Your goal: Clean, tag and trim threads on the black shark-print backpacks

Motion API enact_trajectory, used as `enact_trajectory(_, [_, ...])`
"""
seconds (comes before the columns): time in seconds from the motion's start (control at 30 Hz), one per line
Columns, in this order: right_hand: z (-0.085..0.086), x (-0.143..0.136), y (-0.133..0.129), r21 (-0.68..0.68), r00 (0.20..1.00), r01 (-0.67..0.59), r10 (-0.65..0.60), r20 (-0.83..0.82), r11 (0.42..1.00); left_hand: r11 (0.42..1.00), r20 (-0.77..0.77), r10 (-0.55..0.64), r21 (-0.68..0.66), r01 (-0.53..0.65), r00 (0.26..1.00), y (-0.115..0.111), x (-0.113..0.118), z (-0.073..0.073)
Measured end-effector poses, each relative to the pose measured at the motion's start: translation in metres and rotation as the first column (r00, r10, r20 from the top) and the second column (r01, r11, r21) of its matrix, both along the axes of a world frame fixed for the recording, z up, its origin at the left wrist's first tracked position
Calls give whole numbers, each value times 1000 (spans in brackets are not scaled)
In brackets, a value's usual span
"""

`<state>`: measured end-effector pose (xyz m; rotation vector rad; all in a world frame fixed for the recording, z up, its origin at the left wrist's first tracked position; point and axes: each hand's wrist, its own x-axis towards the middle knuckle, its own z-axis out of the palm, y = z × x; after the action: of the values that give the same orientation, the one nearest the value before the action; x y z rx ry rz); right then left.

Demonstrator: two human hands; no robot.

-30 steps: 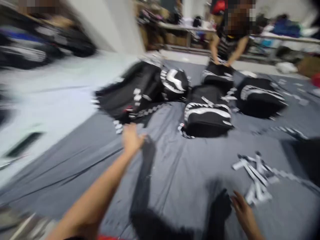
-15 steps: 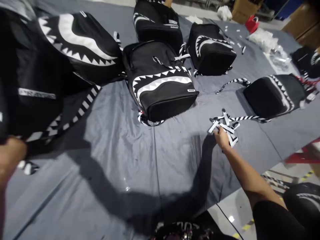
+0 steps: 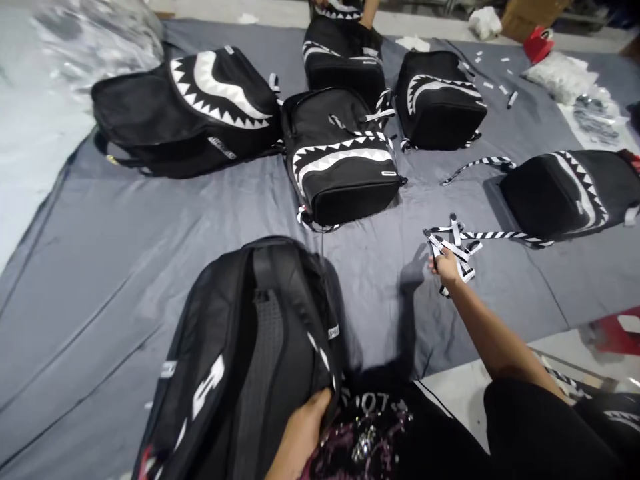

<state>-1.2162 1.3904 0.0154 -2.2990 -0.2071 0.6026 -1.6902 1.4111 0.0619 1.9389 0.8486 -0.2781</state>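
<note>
A black backpack (image 3: 270,333) stands close in front of me, its back panel and shoulder straps facing up toward me. My left hand (image 3: 307,423) is closed on its lower right side, the thumb on top and the other fingers hidden. Further off to the right, my right hand (image 3: 446,267) has its fingers closed on a short white strap in a loose pile of black-and-white straps (image 3: 457,232). The pile lies on the grey table cover. Just how many straps the fingers hold is hidden.
Several black backpacks with white shark-teeth prints, such as the middle one (image 3: 345,160), lie across the grey cover (image 3: 100,267). Another person's arm (image 3: 369,13) reaches to a far backpack (image 3: 345,60). Clear plastic bags (image 3: 100,47) are heaped at the far left.
My left hand has brought the black backpack from the far left to the front of my body, back panel now showing. My right hand stays at the strap pile, fingers shifted slightly.
</note>
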Motion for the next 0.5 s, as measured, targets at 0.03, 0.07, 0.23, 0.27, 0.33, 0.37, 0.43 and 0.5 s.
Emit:
enact_trajectory(0.03, [8, -9, -5, 47, 999, -29, 31, -33, 998, 1000, 20, -30, 2, 30, 999, -6, 15, 6])
enact_trajectory(0.07, [17, -18, -9, 94, 996, -66, 72, -59, 993, 999, 22, -44, 27, 44, 999, -8, 27, 14])
enact_trajectory(0.23, [71, -78, -32, 424, 925, -267, 354, -140, 866, 983, -8, -181, 6, 181, 983, 11, 52, 68])
enact_trajectory(0.27, [80, -91, -37, 449, 884, -335, 441, -156, 829, 988, 6, -153, -8, 153, 988, 14, 52, 78])
enact_trajectory(0.33, [92, -118, -48, 455, 772, -497, 616, -157, 739, 996, 79, 52, -72, -47, 995, 22, 54, 94])
enact_trajectory(0.37, [95, -130, -52, 445, 710, -577, 690, -141, 685, 972, 121, 210, -133, -194, 970, 25, 57, 98])
enact_trajectory(0.43, [95, -149, -57, 426, 594, -703, 800, -87, 569, 843, 161, 507, -296, -449, 847, 33, 66, 99])
enact_trajectory(0.5, [92, -160, -61, 396, 495, -790, 868, -38, 468, 723, 168, 651, -434, -538, 740, 38, 80, 92])
